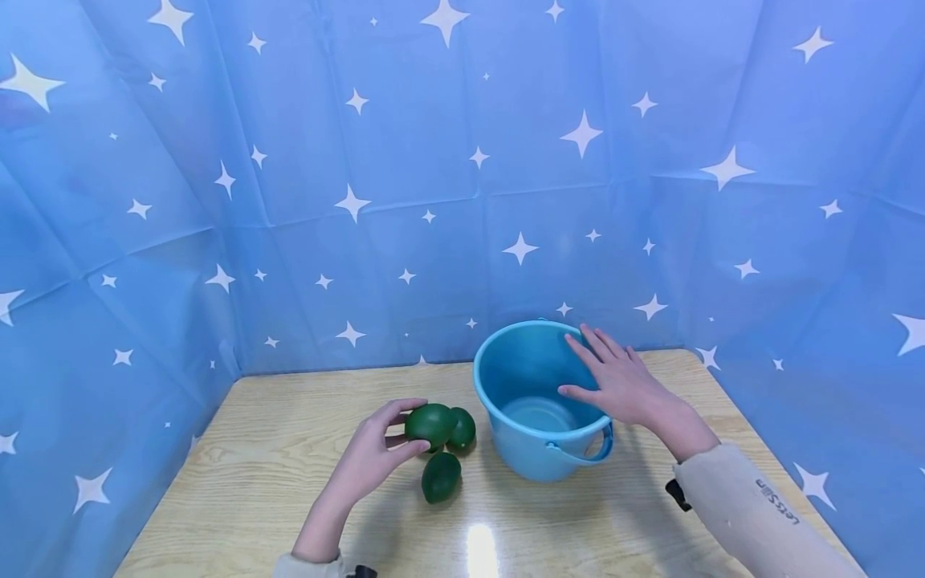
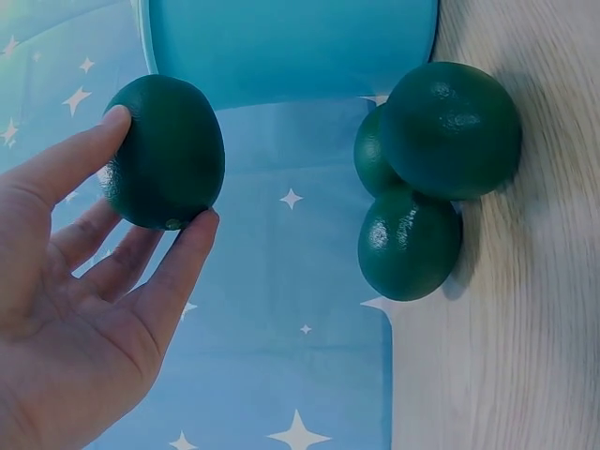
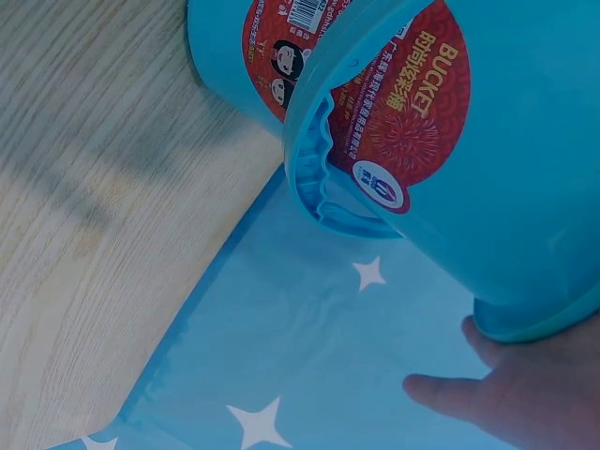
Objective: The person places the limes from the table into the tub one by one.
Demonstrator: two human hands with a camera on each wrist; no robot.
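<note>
My left hand (image 1: 372, 453) pinches a dark green lime (image 1: 429, 425) between thumb and fingertips, raised over other limes. In the left wrist view, the thumb and fingers grip the lime's (image 2: 167, 155) sides. On the table below, one lime (image 1: 441, 478) lies nearest me and another lime (image 1: 462, 429) lies by the bucket. A third lime (image 2: 370, 155) is partly hidden behind these. The light blue bucket (image 1: 516, 449) stands upright, its inside visible. My right hand (image 1: 629, 385) is at the bucket's right rim, fingers spread and straight, the thumb reaching over the opening.
The bucket's handle (image 1: 588, 457) hangs down at its front right side. A red label (image 3: 412, 103) is on the bucket's outer wall. The pale wooden table (image 1: 260, 466) ends at a blue star-patterned curtain (image 1: 405, 160) at the back and sides.
</note>
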